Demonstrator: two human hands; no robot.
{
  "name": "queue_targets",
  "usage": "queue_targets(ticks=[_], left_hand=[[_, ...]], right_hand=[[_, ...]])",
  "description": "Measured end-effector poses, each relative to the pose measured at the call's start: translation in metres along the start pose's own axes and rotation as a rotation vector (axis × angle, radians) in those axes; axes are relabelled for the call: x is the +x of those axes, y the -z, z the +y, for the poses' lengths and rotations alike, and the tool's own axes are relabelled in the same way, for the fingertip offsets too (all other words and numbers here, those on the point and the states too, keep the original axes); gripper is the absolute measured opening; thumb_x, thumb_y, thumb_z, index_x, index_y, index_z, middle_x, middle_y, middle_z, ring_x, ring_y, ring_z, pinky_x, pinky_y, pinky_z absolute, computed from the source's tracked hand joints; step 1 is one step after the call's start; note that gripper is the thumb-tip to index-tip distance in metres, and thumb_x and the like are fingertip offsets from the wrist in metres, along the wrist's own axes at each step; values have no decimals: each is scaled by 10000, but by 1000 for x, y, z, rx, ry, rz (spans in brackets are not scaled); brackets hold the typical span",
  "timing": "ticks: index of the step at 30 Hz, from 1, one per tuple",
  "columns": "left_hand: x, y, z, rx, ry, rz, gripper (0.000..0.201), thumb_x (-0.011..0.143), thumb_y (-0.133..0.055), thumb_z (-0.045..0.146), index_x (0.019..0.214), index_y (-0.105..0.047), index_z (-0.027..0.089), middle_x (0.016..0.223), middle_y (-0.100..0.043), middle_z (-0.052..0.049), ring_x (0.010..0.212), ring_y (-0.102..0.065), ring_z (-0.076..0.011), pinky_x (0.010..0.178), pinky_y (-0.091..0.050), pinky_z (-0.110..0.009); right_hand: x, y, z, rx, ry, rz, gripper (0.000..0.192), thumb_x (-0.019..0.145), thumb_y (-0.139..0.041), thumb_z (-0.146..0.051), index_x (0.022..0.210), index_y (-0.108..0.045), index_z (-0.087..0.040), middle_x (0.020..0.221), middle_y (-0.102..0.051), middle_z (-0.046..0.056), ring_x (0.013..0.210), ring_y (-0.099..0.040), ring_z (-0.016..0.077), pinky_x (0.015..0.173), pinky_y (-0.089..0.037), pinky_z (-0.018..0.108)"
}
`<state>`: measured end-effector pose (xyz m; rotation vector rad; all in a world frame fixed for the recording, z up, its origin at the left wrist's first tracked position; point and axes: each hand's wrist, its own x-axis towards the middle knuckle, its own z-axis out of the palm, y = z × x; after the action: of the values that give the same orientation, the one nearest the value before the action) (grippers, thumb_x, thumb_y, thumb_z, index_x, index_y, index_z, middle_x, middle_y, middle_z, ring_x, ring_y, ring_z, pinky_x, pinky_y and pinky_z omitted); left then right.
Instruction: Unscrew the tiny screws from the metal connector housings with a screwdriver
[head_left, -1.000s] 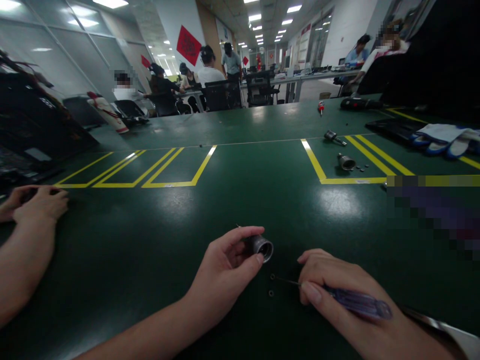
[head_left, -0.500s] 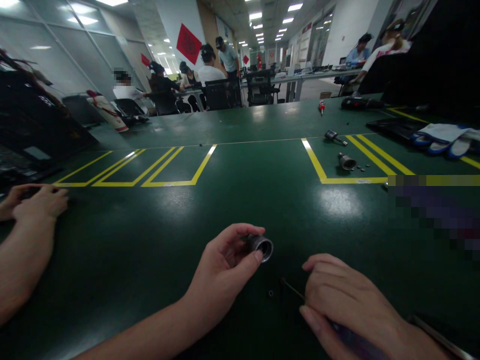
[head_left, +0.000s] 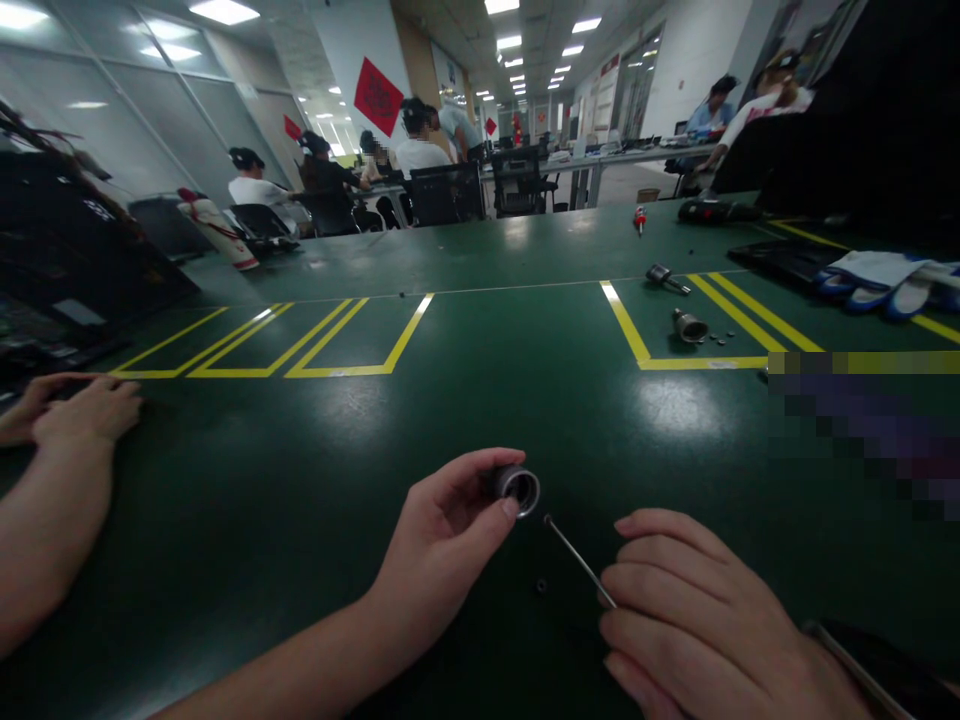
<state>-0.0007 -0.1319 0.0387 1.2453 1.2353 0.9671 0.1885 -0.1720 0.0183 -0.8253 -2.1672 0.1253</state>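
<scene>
My left hand (head_left: 450, 540) grips a short hollow metal sleeve (head_left: 526, 490) between thumb and fingers, its round open end facing right and toward me. In my right hand (head_left: 675, 600) is a thin-shafted screwdriver (head_left: 581, 563), its handle hidden by the palm. The shaft points up and left, with a small dark tip just short of the sleeve's open end, apart from it. Below the sleeve, a small dark ring-like part (head_left: 541, 586) lies on the green table (head_left: 360, 520).
At the left edge another person's hands (head_left: 86, 408) work over the table. Yellow tape lines (head_left: 337, 371) mark it. Back right are a metal socket-like part (head_left: 688, 326) with small bits, a chuck-like part (head_left: 666, 278), a red screwdriver (head_left: 640, 220) and white-blue gloves (head_left: 885, 278).
The screwdriver's tip has risen up and left, close to the sleeve's opening. My right hand has turned, showing more of the shaft. My left hand with the sleeve has barely shifted.
</scene>
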Motion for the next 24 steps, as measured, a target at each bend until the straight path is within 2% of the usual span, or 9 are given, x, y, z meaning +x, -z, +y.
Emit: queue_targets(ticks=[6, 17, 24], left_hand=[[-2, -6, -1, 75, -30, -29, 314, 691, -628, 143, 1004, -632, 129, 928, -702, -71, 860, -653, -180, 816, -524, -294], [-6, -7, -5, 243, -146, -71, 283, 720, -577, 161, 993, -640, 128, 900, -685, -83, 814, -654, -176, 732, -548, -281], [-5, -10, -4, 375, -255, -22, 221, 699, -559, 129, 889, -671, 122, 809, -689, -69, 712, -655, -154, 618, -550, -239]], right_hand=[[1, -2, -1, 19, 4, 78, 265, 886, -444, -158, 686, -616, -185, 628, -642, 0, 682, -622, 115, 853, -483, 258], [4, 0, -1, 15, -13, 51, 273, 893, -424, -131, 695, -609, -168, 656, -644, 9, 713, -630, 120, 839, -492, 253], [4, -2, 0, 15, -8, 55, 269, 887, -430, -132, 687, -605, -169, 666, -645, 8, 734, -632, 119, 864, -477, 245]])
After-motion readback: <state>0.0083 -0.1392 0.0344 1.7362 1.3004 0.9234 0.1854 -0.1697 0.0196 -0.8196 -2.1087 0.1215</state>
